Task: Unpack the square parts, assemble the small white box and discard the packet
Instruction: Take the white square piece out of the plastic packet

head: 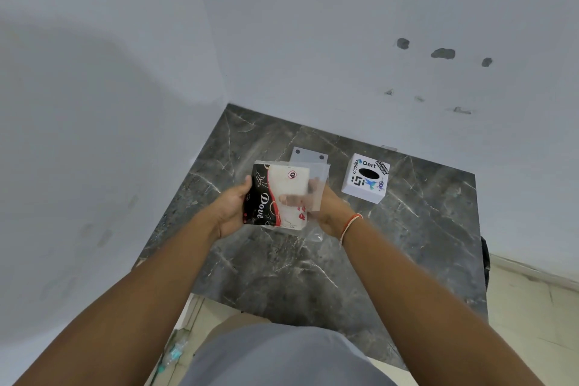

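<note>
Hands at the clear plastic packet

We hold the black-and-white printed clear plastic packet [275, 197] above the dark marble table [423, 229], left hand [232, 210] cupping its edge, right hand [329, 213] fingers [289, 199] inside; small white box [366, 178] sits just right.

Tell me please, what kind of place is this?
Probably a corner of a plain indoor room, perhaps in a home. A dark marble-look table stands against bare pale walls with patched holes, and the floor is light tile.
</note>
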